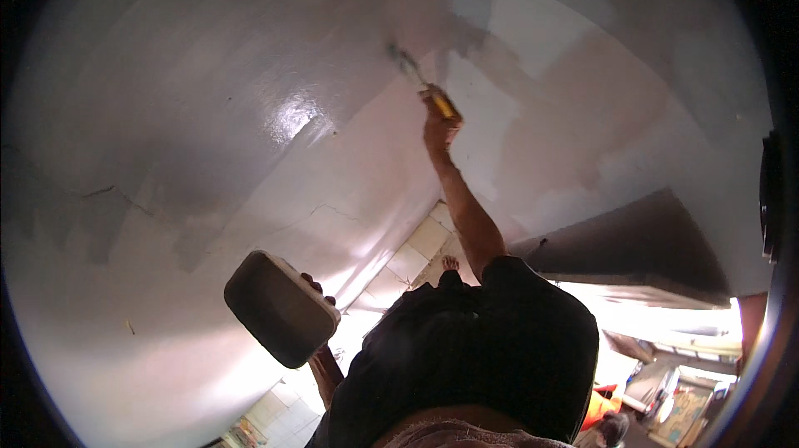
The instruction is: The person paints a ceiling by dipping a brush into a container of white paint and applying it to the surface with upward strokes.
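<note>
yellow-handled tool (pixel 447 107): where do you see it?

just above the middle of the frame, slanting up and to the left. its far end is blurred, near the line where two stretches of wall meet.

and which hand has it?

the right hand (pixel 438 131), at the end of a raised bare arm. its fingers are closed around the handle.

is the tool's tip touching the wall (pixel 208 90)?

i can't tell; the blur hides that. the wall there looks darker, and a bright shine shows on it to the left of the tool.

what about the left hand (pixel 315 283)?

it's left of centre, below the middle, gripping a box-shaped container (pixel 279 311) with rounded corners. a few fingers show along its right edge; the container covers most of the rest.

how does the container sit?

tilted, held up well apart from the tool, its broad dark face toward us.

anything around them?

a dark shirt (pixel 483 340) fills the lower middle, pale floor tiles (pixel 426 236) lie between the two arms, and a dark slab-like shape (pixel 641 240) juts in at the right.
</note>
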The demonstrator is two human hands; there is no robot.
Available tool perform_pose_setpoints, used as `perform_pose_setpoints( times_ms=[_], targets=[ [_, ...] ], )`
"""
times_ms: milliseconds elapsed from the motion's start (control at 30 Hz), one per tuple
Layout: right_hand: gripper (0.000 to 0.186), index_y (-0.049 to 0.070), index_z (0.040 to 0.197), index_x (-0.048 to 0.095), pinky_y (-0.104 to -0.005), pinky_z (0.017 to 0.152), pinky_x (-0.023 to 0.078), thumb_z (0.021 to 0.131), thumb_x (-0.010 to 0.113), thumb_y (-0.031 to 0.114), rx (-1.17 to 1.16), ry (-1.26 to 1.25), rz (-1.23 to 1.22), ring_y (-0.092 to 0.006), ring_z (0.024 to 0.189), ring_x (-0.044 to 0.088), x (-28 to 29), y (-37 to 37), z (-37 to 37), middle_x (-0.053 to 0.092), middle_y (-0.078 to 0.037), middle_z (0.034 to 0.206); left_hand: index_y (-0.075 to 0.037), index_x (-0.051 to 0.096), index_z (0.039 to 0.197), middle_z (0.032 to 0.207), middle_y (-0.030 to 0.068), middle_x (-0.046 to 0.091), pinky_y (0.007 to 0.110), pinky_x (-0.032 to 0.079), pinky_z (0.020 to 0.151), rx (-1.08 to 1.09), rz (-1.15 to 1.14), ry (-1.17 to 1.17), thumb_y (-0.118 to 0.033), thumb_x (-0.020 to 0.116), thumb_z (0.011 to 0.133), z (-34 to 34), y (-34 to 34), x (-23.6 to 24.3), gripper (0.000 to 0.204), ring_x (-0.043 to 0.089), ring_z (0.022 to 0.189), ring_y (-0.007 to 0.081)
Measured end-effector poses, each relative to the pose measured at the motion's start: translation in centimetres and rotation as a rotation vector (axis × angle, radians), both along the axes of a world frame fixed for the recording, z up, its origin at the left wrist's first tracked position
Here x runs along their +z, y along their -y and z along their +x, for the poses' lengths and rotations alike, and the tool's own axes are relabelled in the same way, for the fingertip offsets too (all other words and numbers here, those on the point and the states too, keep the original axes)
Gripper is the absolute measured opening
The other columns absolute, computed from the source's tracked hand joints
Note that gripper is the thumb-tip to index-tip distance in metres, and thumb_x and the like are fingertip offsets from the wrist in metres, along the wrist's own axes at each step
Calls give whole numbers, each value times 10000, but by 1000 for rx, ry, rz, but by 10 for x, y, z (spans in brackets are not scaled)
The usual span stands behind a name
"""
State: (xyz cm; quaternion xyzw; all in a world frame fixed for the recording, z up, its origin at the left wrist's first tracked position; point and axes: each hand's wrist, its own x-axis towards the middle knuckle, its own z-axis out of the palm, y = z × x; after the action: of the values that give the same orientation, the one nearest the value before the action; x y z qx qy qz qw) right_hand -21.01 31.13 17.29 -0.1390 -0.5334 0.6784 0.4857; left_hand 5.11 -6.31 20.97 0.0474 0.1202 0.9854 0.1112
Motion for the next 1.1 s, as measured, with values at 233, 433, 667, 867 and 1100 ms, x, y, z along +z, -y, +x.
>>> perform_pose_setpoints(
  times_ms=[233,433,667,867,1100],
  targets=[
    [212,33,1057,709,-321,733,579,871,724,135,467,16,363,-201,845,707,24,139,100,730,-129,997,-42,275,1457,1401,196,409,583,331,1010,-68,38,10,-447,561,919,4,13,0,732,420,1275,357],
    [197,17,1028,707,-273,757,557,864,735,122,418,-10,96,-99,880,645,37,85,99,730,-53,945,-44,272,1468,1430,205,383,596,310,1023,-152,90,11,-455,551,926,-6,11,0,735,394,1307,369],
    [170,-40,974,696,-291,755,517,880,658,96,-388,119,355,-144,817,636,-5,-71,-3,721,-75,899,-46,269,1481,1464,216,352,610,286,1039,-146,206,-5,-465,538,935,-1,2,9,739,364,1345,383],
    [218,-50,1004,689,-297,759,505,875,661,123,-322,28,62,-171,814,645,3,-105,-70,720,-105,915,-108,396,1381,1285,117,519,500,348,941,-189,269,87,-470,503,924,-11,48,-36,592,480,1198,267],
    [225,-28,1043,683,-285,709,533,880,698,126,69,171,268,-132,792,655,5,51,7,716,-95,905,-101,489,1258,1147,96,558,466,425,861,139,-277,334,-424,519,924,5,24,5,465,542,1030,243]
  ],
)
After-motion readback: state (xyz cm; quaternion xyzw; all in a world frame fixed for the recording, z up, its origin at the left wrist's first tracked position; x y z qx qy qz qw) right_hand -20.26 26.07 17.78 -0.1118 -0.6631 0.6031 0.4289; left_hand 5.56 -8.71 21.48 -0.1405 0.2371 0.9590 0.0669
